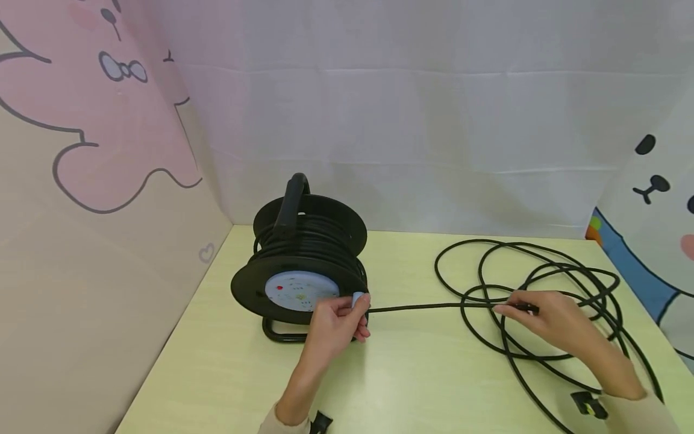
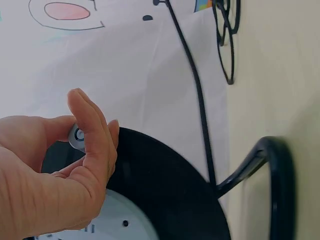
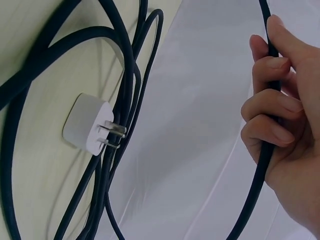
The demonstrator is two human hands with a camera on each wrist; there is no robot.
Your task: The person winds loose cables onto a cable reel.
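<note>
Head: the cable [image 1: 417, 307] runs nearly level from the reel [image 1: 301, 283] rightward to your right hand [image 1: 553, 316], well apart from the reel; loose loops [image 1: 537, 357] lie on that side. Your left hand [image 1: 333, 325] is nearer, at the reel's front right edge.

Left wrist: you pinch a knob [image 2: 77, 137] beside the reel's flange.

Right wrist: your fingers curl round the cable, its axis crossing them.

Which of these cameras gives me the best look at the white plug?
The right wrist view: it shows the white plug large and unobstructed, metal prongs and all, among loops of black cable. I can't make the plug out in the head or left wrist views.
</note>
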